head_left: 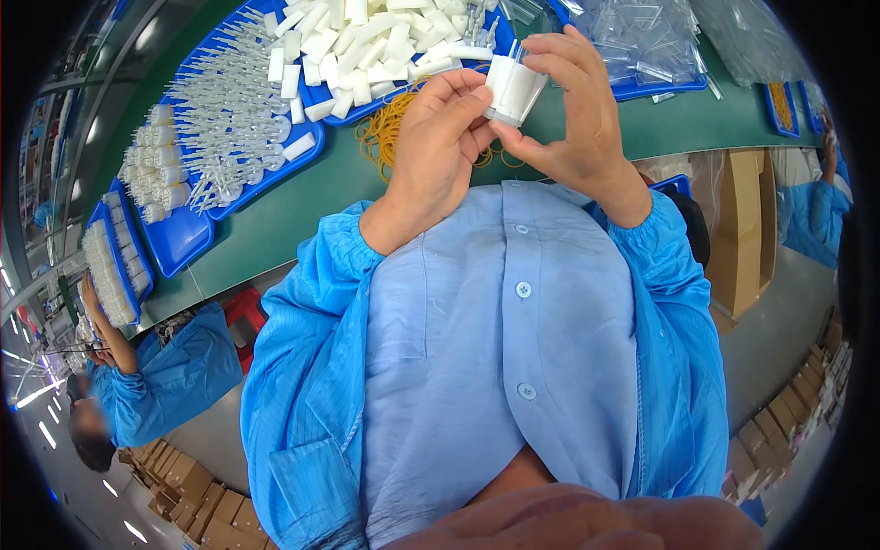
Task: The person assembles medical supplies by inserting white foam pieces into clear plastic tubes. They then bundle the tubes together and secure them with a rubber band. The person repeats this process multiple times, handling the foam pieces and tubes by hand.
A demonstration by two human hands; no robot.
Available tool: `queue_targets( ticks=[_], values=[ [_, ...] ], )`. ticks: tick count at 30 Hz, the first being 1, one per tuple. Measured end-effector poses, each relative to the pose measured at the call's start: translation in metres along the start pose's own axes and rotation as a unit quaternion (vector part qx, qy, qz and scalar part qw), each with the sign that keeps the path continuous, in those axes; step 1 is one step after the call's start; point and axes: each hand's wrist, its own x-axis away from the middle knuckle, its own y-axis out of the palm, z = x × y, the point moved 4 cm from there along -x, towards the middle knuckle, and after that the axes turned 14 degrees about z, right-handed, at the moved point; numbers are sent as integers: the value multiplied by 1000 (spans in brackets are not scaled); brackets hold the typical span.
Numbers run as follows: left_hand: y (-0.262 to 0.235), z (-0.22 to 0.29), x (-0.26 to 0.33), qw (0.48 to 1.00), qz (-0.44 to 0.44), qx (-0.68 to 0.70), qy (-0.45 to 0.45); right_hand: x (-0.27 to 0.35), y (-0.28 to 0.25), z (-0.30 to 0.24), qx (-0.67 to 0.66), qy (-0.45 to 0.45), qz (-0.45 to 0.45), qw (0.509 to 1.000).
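Over the near edge of the table, a short white cylindrical piece (515, 90) is held upright. Thin clear or metallic prongs stick out of its top, and a greyish band runs round its base. My left hand (431, 151) pinches it from the left between thumb and fingers. On the other side, my right hand (587, 119) curves around it, fingertips at the top and thumb at the bottom. Behind and below my left hand lies a heap of yellow rubber bands (383, 133). White foam blocks (371, 46) are piled in a blue tray just beyond.
Many clear, thin-stemmed plastic parts (229, 101) fill a blue tray (266, 179) at left. Bundled white parts (156, 165) stand beside it. Clear plastic sleeves (632, 41) lie in a tray at right. Co-workers in blue (174, 371) sit left and far right. A cardboard box (741, 229) stands at right.
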Motion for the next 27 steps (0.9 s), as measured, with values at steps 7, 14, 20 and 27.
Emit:
queue_targets(
  ticks=[7,14,20,27],
  values=[
    [-2,-5,-3,1000,-11,5,-9,4,7,-3,7,-12,31,999],
    [-1,-3,-5,999,1,13,48,-2,2,-6,57,-7,38,998],
    [0,-2,-6,998,-4,32,62,-4,0,-5,88,-20,24,996],
    [-3,-5,-5,997,-10,7,72,-5,1,-3,69,4,14,998]
  ],
)
